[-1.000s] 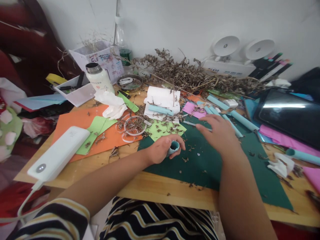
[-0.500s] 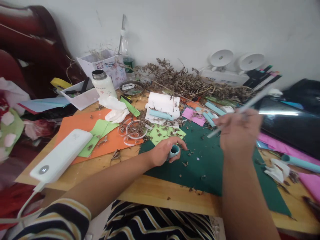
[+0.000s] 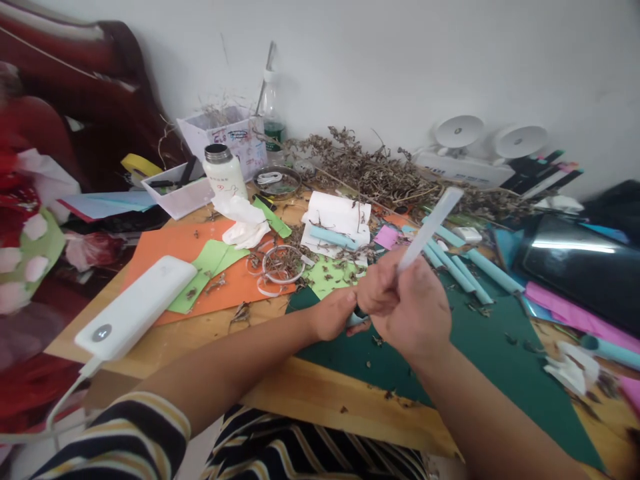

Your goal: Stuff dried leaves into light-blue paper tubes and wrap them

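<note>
My left hand [image 3: 336, 312] is wrapped round a light blue paper tube [image 3: 356, 320] above the dark green sheet [image 3: 493, 360]; the tube is mostly hidden by my fingers. My right hand [image 3: 413, 300] is right beside it, with its fingers closed on a translucent white stick [image 3: 430, 227] that slants up to the right. The stick's lower end is hidden by my hand, at the tube's mouth. Several more blue paper tubes [image 3: 495, 270] lie on the right of the green sheet. Dry leaf bits are scattered round both hands.
A white power bank [image 3: 137, 307] with a cable lies at the left, by orange paper [image 3: 165, 243]. Behind stand an uncapped bottle [image 3: 225, 177] and a white box [image 3: 240, 143]. Dried plants [image 3: 370, 170] line the wall. A black glossy device [image 3: 583, 253] is at the right.
My right hand has swung left and down with the white stick and now meets my left hand at the blue tube. More blue tubes show at the right.
</note>
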Tool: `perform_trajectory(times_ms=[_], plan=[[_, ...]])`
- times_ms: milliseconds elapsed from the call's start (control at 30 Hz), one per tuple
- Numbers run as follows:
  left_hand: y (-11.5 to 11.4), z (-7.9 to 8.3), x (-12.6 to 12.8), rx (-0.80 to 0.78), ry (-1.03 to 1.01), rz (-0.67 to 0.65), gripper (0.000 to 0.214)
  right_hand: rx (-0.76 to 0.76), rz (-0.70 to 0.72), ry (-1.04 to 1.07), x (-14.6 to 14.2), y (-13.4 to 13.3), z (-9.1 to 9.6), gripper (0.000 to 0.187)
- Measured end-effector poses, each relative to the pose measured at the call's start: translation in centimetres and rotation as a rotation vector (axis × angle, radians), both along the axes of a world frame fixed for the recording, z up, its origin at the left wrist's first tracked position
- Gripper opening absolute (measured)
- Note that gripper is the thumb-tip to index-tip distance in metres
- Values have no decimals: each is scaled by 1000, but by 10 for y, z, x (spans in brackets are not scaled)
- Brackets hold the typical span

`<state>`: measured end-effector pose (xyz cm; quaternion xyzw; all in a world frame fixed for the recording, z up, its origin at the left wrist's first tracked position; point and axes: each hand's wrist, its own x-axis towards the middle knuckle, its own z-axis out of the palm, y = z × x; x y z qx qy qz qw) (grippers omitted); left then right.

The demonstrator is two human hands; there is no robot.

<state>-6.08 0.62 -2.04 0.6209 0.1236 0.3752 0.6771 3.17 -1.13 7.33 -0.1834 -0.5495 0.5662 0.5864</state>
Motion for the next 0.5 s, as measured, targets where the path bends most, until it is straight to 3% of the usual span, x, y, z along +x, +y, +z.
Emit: perform_trajectory(times_ms=[133, 267, 500], plan=[[1, -3, 2, -16, -17, -19, 61, 46, -34, -30, 8, -3, -9, 22], [0, 0, 1, -4, 24, 21, 64, 37, -32, -329, 19, -7, -12, 22], [-1, 6, -1, 19, 26, 2, 68, 480, -374, -818, 34, -6, -6, 20]])
